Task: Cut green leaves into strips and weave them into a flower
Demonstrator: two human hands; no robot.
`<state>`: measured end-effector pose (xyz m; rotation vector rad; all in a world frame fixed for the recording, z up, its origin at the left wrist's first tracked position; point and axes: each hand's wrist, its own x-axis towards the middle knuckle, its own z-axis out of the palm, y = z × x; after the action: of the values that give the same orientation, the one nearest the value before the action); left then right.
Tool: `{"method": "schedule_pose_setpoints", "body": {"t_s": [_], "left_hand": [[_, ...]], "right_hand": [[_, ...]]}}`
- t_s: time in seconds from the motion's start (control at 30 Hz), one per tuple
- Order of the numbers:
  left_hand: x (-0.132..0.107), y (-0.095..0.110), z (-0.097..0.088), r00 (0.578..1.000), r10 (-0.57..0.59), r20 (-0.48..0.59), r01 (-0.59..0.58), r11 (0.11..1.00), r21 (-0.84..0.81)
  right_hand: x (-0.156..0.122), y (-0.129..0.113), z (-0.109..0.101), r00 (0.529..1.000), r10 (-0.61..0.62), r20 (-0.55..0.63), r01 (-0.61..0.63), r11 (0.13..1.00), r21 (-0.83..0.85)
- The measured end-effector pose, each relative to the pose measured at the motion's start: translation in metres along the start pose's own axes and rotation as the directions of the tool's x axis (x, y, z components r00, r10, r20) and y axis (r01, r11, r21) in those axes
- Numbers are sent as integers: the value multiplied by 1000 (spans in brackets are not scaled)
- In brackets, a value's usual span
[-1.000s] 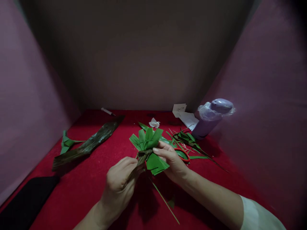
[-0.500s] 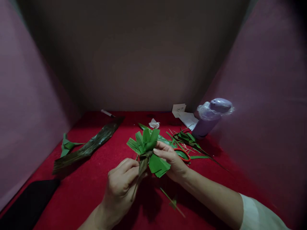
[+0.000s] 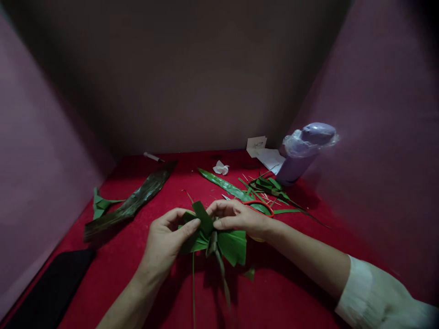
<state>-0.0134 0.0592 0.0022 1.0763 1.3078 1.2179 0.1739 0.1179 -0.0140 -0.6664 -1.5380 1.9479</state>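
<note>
while left hand [image 3: 163, 242] and right hand [image 3: 242, 220] pinch leaf bundle [image 3: 233, 246], its lower end blurred.

Green folded-leaf bundle [image 3: 219, 237], strips fanned out, stem toward viewer, low over red cloth.

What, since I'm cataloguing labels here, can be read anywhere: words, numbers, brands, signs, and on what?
Paper card: faint dark marks, too small and blurred to read.
Purple bottle: no readable label shows.
Folded leaf piece, pinched by left hand and right hand: no text.
Nothing else bears writing.
</note>
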Motion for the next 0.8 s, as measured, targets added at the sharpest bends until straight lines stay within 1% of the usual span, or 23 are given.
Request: {"method": "schedule_pose_setpoints", "body": {"t_s": [0.03, 0.07, 0.13, 0.17, 0.23, 0.27, 0.33, 0.43, 0.5, 0.6, 0.67, 0.73, 0.8], "left_hand": [[1, -2, 0, 999, -36, -9, 35, 998, -56], [2, -4, 0, 998, -41, -41, 37, 995, -94], [4, -7, -1, 993, -6, -118, -10, 992, -129], [5, -8, -2, 989, 15, -149, -36, 990, -137], [8, -8, -3, 981, 41, -189, -70, 986, -149], [10, -9, -3, 979, 38, -199, -71, 984, -162], [12, -10, -2, 979, -13, -202, -35, 972, -231], [14, -10, 0, 975, -112, -190, 41, 938, -343], [14, -10, 2, 975, -133, -176, 59, 927, -371], [13, -9, 2, 980, -125, -152, 58, 921, -385], [13, -8, 2, 984, -107, -139, 46, 922, -385], [12, -8, 2, 991, -77, -106, 34, 933, -359], [11, -8, 3, 995, -46, -83, 18, 951, -310]], "right_hand": [[1, -1, -1, 998, -18, -56, 15, 999, -39], [3, -1, -3, 991, -35, -132, 26, 997, -66], [6, -2, -9, 964, -20, -266, 7, 999, -50], [7, -3, -12, 955, 18, -295, -22, 1000, -9], [7, -4, -14, 953, 74, -293, -69, 997, 26], [6, -4, -13, 954, 74, -289, -74, 997, 10], [4, -4, -6, 947, 33, -319, -52, 997, -50], [2, -3, 6, 932, 22, -362, -47, 997, -62], [3, -1, 11, 925, 6, -380, -26, 999, -47], [6, 3, 12, 916, -60, -396, 44, 998, -50], [7, 7, 10, 899, -107, -424, 64, 991, -115], [6, 10, 10, 879, -167, -447, 73, 973, -221], [4, 11, 12, 870, -232, -435, 89, 942, -325]]}}
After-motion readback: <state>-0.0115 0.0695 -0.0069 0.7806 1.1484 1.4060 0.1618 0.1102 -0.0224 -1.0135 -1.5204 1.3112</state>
